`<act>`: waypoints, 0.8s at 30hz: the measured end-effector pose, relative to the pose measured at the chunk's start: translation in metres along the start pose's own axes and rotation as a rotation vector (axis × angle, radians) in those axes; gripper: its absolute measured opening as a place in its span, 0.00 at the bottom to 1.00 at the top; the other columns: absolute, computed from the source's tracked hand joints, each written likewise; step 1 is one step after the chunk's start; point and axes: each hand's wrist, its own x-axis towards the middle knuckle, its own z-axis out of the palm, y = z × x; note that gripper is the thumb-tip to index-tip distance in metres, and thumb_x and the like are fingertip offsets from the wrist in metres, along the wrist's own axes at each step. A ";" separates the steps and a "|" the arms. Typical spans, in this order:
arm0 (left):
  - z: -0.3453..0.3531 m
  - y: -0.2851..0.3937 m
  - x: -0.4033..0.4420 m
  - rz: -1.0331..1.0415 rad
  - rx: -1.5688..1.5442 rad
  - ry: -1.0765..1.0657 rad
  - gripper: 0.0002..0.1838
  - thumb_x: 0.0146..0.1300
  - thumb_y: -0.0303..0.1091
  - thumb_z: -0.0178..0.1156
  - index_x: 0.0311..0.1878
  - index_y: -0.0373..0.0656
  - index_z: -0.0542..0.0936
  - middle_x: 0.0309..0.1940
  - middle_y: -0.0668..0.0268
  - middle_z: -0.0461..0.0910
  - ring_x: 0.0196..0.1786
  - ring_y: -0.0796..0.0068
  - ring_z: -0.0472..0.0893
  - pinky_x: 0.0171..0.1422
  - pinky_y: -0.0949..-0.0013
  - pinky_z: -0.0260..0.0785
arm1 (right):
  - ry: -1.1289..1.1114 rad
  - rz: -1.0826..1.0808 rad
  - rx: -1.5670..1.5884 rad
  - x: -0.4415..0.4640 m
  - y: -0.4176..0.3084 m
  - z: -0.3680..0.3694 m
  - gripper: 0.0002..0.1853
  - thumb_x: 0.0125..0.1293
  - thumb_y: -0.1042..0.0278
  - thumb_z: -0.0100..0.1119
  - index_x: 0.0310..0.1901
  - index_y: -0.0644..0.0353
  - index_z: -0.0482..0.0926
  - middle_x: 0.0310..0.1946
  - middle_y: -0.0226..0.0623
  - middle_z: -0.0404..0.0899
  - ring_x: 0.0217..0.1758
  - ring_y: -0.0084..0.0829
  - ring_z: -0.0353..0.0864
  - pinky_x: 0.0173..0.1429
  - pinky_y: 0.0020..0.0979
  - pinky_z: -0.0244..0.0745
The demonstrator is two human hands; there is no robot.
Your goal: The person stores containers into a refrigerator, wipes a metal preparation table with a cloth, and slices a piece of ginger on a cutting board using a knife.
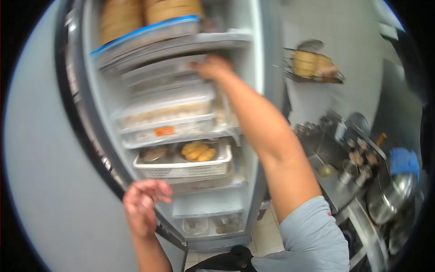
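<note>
My right hand [212, 67] reaches into the open fridge, its fingers curled over the right end of a clear plastic container [156, 75] high on the shelf; motion blurs the grip. Directly below sits a stack of lidded plastic containers [165, 106], one showing rows of pale pieces and another bearing an orange label [164, 131]. My left hand [144, 204] hovers in front of the lower shelves, beside the door edge, fingers loosely bent and apart, holding nothing. Near it, a white plastic basket [186, 171] holds a bowl of yellow food [197, 151].
Bamboo steamers [174, 8] and a blue-rimmed container [147, 36] occupy the top shelf. The fridge door [41, 136] stands open at left. To the right are a wire wall rack [312, 79], a sink [324, 149] and metal pots [392, 195].
</note>
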 end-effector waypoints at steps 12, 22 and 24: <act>0.026 0.169 -0.265 0.599 1.169 1.163 0.14 0.68 0.31 0.53 0.44 0.27 0.78 0.39 0.44 0.83 0.37 0.54 0.85 0.37 0.64 0.84 | -0.071 -0.116 -0.167 0.093 0.007 0.053 0.41 0.67 0.33 0.52 0.67 0.64 0.72 0.70 0.52 0.67 0.74 0.48 0.66 0.75 0.41 0.60; -0.164 0.277 -0.390 -0.159 1.360 1.212 0.20 0.76 0.42 0.43 0.46 0.38 0.81 0.36 0.71 0.78 0.37 0.80 0.73 0.41 0.74 0.59 | -0.054 -0.466 0.458 -0.173 -0.057 -0.008 0.36 0.60 0.40 0.66 0.59 0.64 0.77 0.54 0.50 0.82 0.58 0.46 0.81 0.62 0.40 0.75; -0.200 0.289 -0.399 0.194 1.723 1.447 0.16 0.76 0.44 0.46 0.39 0.44 0.78 0.27 0.76 0.68 0.31 0.85 0.67 0.35 0.76 0.56 | -0.221 -0.636 0.595 -0.262 -0.027 0.014 0.33 0.63 0.40 0.64 0.59 0.59 0.78 0.53 0.46 0.82 0.56 0.46 0.82 0.60 0.43 0.75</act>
